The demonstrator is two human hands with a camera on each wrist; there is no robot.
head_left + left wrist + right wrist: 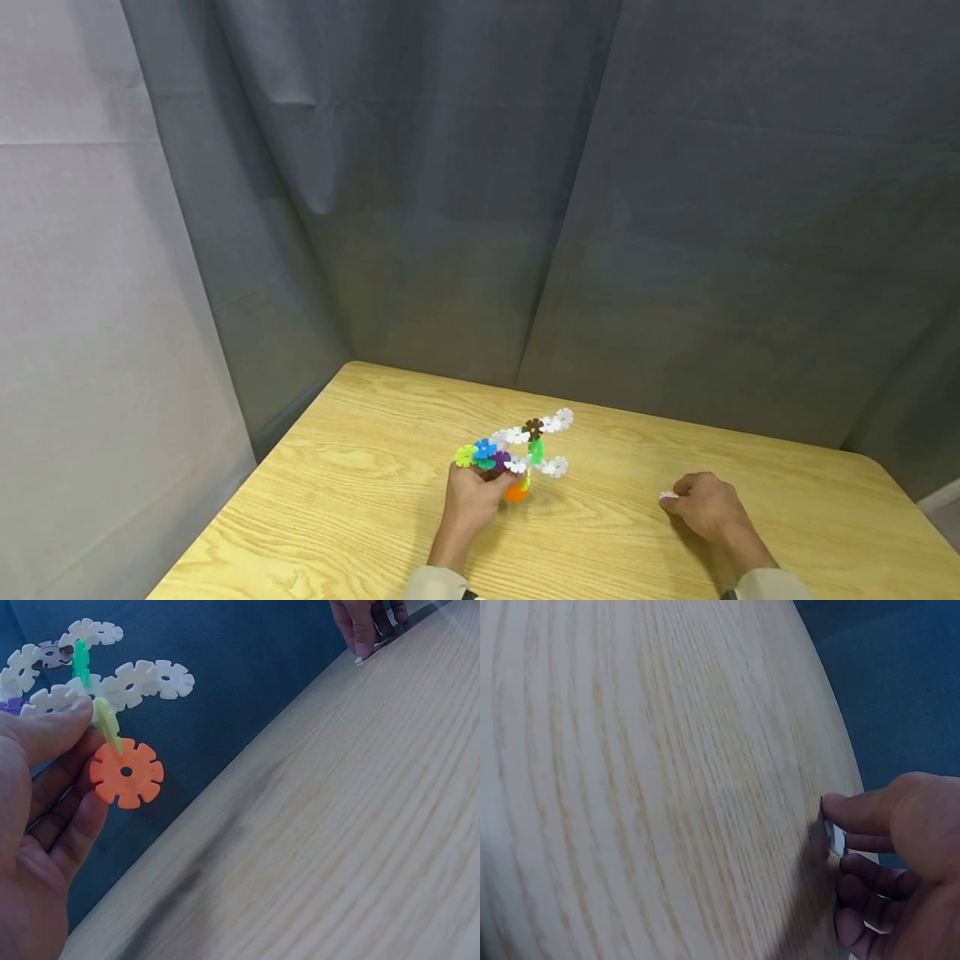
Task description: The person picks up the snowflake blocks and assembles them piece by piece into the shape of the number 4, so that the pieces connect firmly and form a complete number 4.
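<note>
Gripping snowflake-disc model (517,450), left hand (468,500) fingers clamped, right hand (705,504) seemingly pinching white disc (667,496)

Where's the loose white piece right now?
In the head view the white piece lies on the table at right, pinched by the right hand.

White, orange, green, blue and purple snowflake-disc model (517,450); pale wood-grain table (360,508); grey curtain (525,192).

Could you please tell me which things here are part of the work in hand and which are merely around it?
In hand:
- snowflake-disc model, held by left hand
- white disc, pinched by right hand

Around:
- wooden table
- grey curtain
</note>
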